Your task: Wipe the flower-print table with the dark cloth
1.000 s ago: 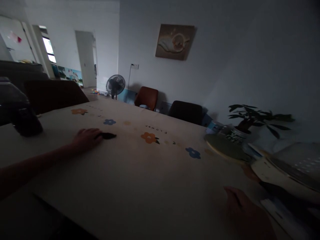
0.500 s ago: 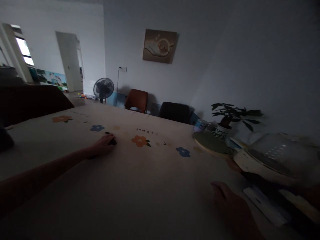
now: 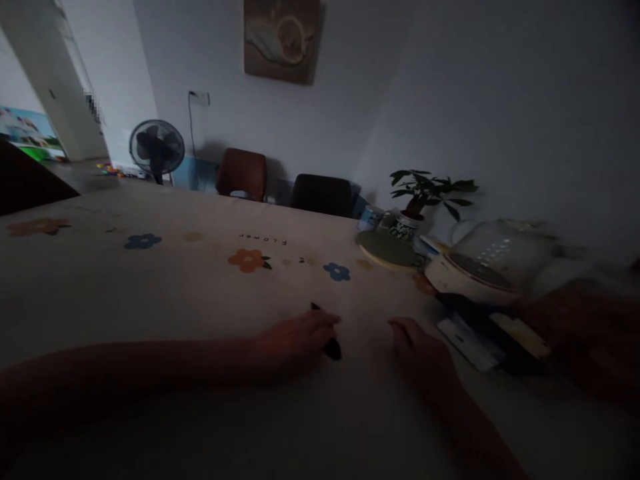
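Observation:
On the pale flower-print tablecloth, my left hand lies palm down, its fingers closed over a dark oblong object. Both ends of that object stick out from under the fingers; its kind is too dark to make out. A short way to the right, my right hand rests on its side on the cloth, fingers curled in. Whatever it may hold is hidden. Just beyond that hand, a pale flat box or packet lies beside a dark item.
At the right stand a white pot-like appliance with a clear lid, a round green mat, a potted plant and a can. Chairs and a fan are behind the table. A brown blurred shape fills the right side.
My left hand has moved right and nearer across the cloth with the dark object, coming close to my right hand. The view has turned right and tipped down.

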A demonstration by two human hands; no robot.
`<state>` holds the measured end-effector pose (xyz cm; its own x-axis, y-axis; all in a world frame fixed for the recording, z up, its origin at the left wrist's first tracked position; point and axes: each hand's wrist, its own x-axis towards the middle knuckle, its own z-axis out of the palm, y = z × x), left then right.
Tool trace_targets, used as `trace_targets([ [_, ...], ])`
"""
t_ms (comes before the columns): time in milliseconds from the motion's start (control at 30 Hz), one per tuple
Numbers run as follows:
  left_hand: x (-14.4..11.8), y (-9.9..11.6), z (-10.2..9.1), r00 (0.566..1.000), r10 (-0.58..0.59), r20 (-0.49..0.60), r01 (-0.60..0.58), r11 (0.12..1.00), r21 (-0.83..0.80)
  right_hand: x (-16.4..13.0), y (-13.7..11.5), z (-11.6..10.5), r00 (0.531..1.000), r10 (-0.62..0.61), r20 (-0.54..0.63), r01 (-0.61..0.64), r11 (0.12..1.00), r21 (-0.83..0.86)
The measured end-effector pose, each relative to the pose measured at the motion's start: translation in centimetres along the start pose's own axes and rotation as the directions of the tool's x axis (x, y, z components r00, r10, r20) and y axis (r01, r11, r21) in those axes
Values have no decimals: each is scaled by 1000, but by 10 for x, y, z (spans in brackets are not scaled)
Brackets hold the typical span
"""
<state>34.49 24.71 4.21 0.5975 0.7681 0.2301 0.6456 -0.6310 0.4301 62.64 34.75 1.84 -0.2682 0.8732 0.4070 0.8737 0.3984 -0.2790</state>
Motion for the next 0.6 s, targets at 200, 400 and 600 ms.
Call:
trace_targets([
  [200,-2,21,31,993,113,46,-119,981,153,0,-4,-1,1000,-20,-13,19,1000,-14],
  [400,-43,11,9,997,-22,67,15,994,105,1,-5,-2,999,14,53,-13,1000,-23],
  [600,-135,-13,-29,949,-315,28,301,927,223,1,-8,-2,997,36,67,-38,999,20],
])
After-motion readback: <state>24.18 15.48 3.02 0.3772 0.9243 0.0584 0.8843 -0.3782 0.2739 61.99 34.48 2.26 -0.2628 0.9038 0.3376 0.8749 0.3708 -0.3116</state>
